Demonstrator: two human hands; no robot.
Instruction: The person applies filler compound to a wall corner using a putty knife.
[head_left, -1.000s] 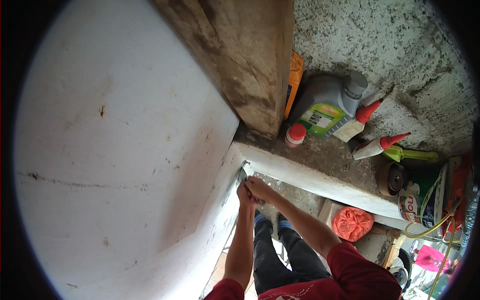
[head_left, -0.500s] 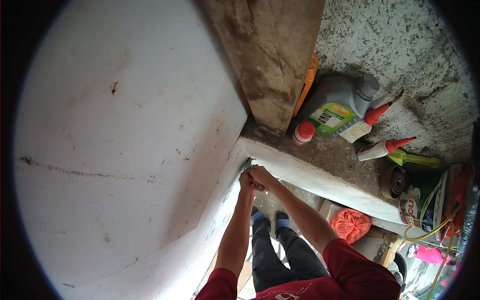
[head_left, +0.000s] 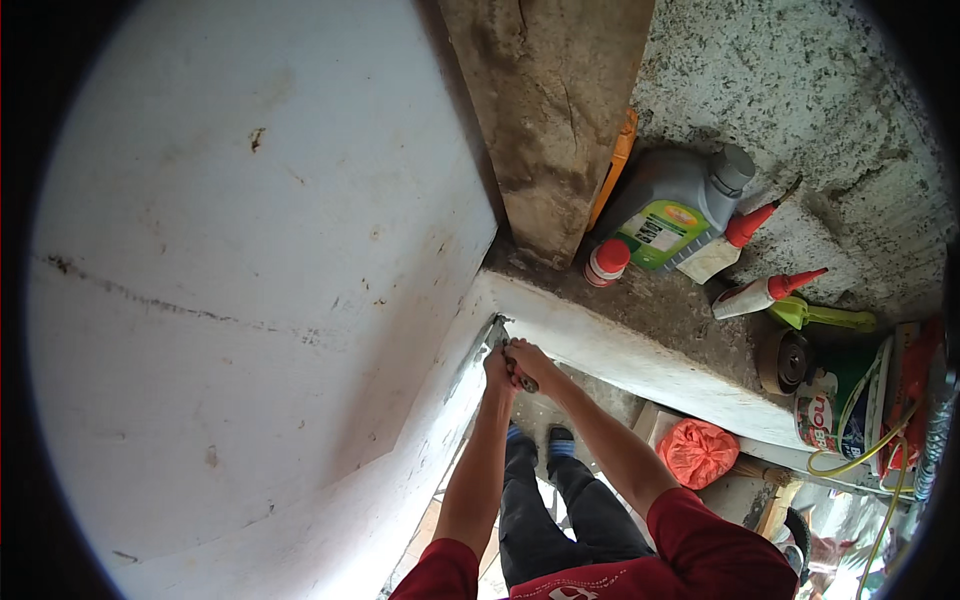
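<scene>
White wall [head_left: 250, 280] fills most of the left side, and it meets a white ledge [head_left: 640, 360] in a tight corner, which is where the work is going on.

Nearest are dark trousers and blue shoes [head_left: 560, 437] on the floor straight below, between the forearms. Both hands are up at the corner: left hand [head_left: 495, 368] and right hand [head_left: 528, 358] are clenched together round a small dark tool [head_left: 520, 378], its metal end [head_left: 497, 328] pressed against the corner seam. I can't make out what kind of tool it is, too small.

If I were doing this bit, I'd keep both hands locked like that, lean the left one on the wall for steadiness, and keep the tip right in the seam so it doesn't skate onto the paint.

Low on the right, under the ledge, sits an orange bag [head_left: 698, 452]. Further right is a green tub [head_left: 840, 405] with a yellow hose [head_left: 880, 450] looped about it. On the ledge top: a red-capped jar [head_left: 606, 263], a grey jug [head_left: 675, 205], two squeeze bottles [head_left: 765, 291] and a tape roll [head_left: 785, 360]. A rough post [head_left: 550, 110] stands just past the corner and crowds the reach there.
</scene>
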